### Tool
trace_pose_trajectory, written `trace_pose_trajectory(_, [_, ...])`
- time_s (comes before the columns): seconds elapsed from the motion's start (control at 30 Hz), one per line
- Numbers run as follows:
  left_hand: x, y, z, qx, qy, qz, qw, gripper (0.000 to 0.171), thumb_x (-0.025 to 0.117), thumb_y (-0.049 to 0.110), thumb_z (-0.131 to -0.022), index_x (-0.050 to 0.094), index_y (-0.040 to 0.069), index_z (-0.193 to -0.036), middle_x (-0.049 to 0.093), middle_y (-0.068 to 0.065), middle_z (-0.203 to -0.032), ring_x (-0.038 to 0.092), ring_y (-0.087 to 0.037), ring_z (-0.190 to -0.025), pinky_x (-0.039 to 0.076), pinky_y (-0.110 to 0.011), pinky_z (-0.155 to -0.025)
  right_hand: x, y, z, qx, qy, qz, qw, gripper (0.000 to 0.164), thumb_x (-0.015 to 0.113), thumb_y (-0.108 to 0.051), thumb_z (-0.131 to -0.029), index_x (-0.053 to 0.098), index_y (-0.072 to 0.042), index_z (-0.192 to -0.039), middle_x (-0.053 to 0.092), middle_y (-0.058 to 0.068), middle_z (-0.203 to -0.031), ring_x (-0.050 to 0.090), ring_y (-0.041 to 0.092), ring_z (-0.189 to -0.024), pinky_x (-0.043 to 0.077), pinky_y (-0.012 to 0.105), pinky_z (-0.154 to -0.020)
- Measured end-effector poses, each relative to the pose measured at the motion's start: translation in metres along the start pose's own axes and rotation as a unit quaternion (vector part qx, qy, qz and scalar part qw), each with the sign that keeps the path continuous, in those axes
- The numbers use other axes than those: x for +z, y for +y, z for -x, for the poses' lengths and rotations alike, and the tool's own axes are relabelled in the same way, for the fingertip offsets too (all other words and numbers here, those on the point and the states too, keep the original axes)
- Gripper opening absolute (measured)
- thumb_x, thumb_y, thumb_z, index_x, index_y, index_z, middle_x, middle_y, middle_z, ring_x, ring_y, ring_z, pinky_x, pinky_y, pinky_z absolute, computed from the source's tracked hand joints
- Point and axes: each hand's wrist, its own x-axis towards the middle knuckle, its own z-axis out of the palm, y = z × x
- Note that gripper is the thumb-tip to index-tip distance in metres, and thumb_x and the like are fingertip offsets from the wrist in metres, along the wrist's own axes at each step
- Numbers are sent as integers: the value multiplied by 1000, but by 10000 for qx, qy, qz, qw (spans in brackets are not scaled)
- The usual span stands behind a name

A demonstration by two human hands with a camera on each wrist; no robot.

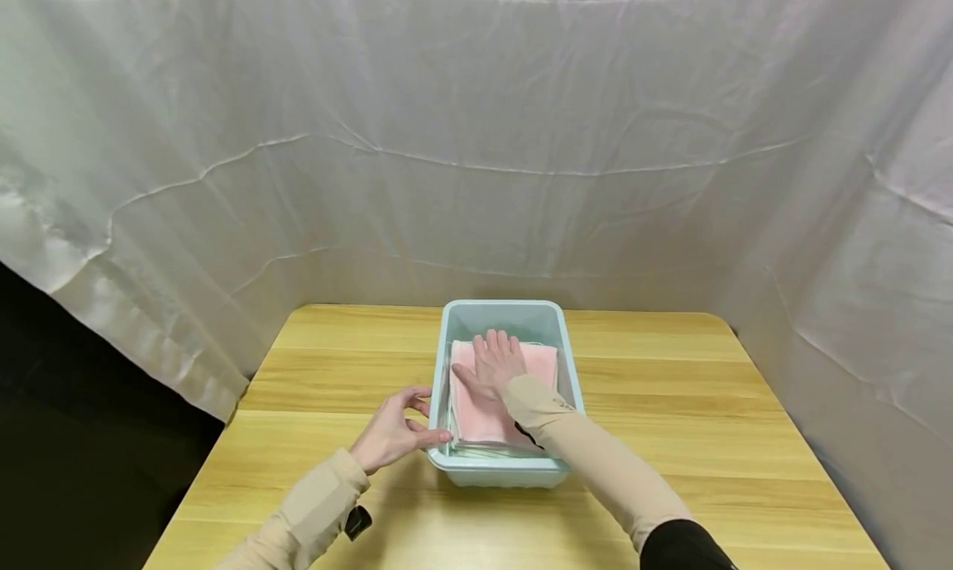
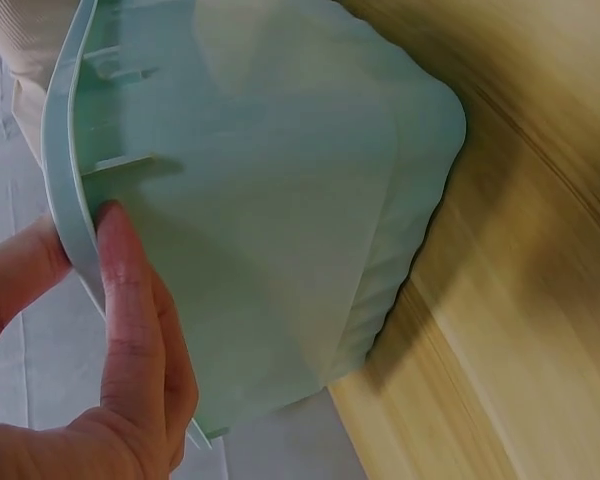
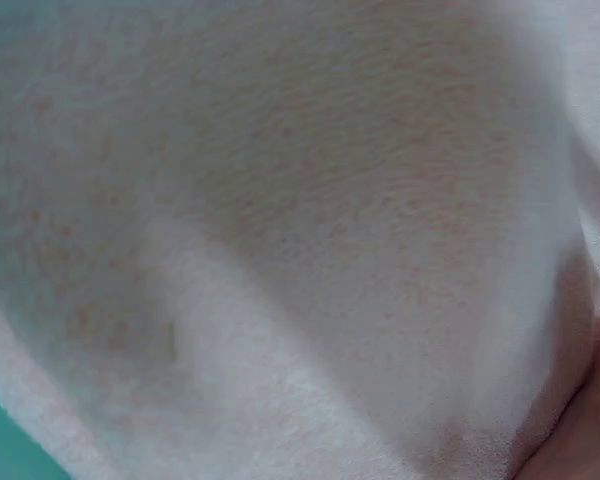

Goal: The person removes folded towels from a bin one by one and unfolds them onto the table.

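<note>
A pale blue-green plastic bin point(image 1: 506, 476) stands on the table, and folded cloths lie stacked inside it. Topmost is a pink towel point(image 1: 476, 417) with a whitish edge. My right hand point(image 1: 495, 367) rests flat on that towel, its fingers pointing to the bin's far end. In the right wrist view the towel point(image 3: 310, 250) fills most of the picture, blurred and close. My left hand point(image 1: 395, 433) pinches the bin's left rim near its front corner. From the left wrist, the thumb and fingers of the left hand point(image 2: 130, 370) sit on either side of the rim.
Under the bin lies a wood-grain table point(image 1: 670, 421), its surface extending to both sides. A pale grey curtain point(image 1: 506, 140) hangs behind it and along the sides. At the far left is a dark area beyond the curtain's lower edge.
</note>
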Motion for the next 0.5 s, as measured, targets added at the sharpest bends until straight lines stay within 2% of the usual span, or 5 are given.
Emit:
trace_pose_trajectory(0.2, [-5,-1,-1,-28,-45,-18,10000,74,83,1,-79,42,-16,-139,58,-27,-111,73,-20,-78,64,-35,-71,-16,-3,-1,-19,87,-2,10000,63,42,-67,-97,54,-7,-114,55,13,-107,50,29,-101,44,42,-90])
trace_pose_trajectory(0.5, [-12,-3,0,-12,-56,-149,9999,76,83,2,-79,41,-17,-140,59,-28,-112,72,-20,-79,64,-35,-72,-37,-6,-3,-200,380,24,9991,56,41,-63,-99,51,-9,-106,50,11,-97,46,29,-92,42,41,-83])
